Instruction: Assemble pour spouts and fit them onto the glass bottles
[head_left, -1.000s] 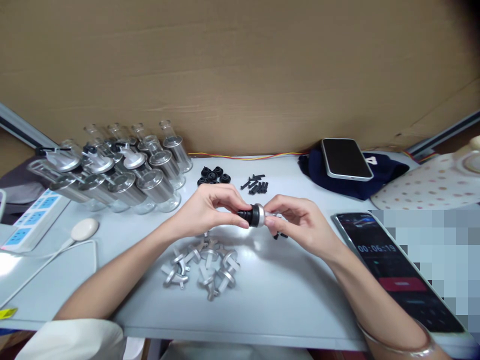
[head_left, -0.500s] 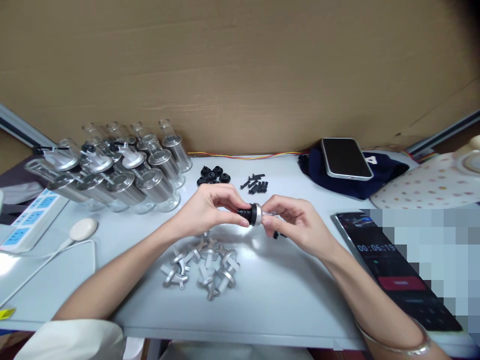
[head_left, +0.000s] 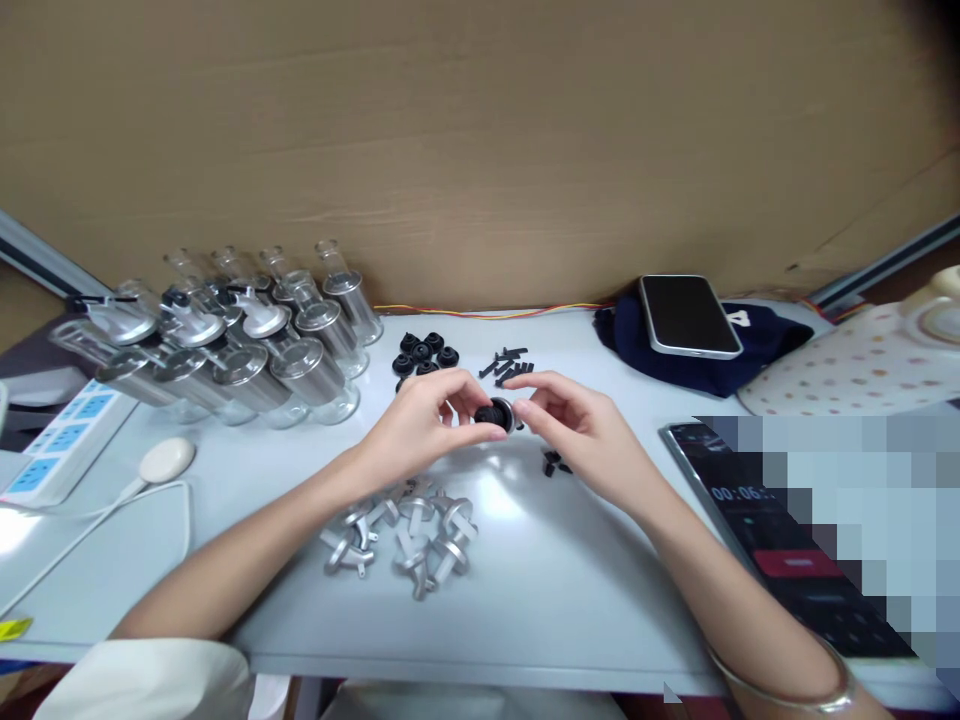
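My left hand [head_left: 420, 420] grips a bottle pourer [head_left: 493, 414] between thumb and fingers, its black ribbed stopper and silver rim tilted toward me. Just right of it, my right hand [head_left: 589, 425] has thumb and forefinger apart, the thumb tip close to the rim; whether it touches, I cannot tell. Several silver pourer spouts [head_left: 416, 545] lie in a loose pile below my left hand. Beyond it sit several black rubber stoppers [head_left: 422, 352]. Several small black strips [head_left: 510, 365] lie behind the fingertips, and a few small black pieces [head_left: 553, 463] rest beside my right hand.
Glass bottles with metal sleeves [head_left: 311, 365] stand at the left, some topped with silver pourers [head_left: 196, 318]. A power strip [head_left: 60, 445] and a white charging puck [head_left: 166, 459] are nearby. At the right are a phone [head_left: 691, 315] on a dark cap [head_left: 630, 350] and another phone [head_left: 795, 560].
The pourer has turned in my left hand, so its stopper end now faces me more. My right hand has let go of it and its fingers have spread.
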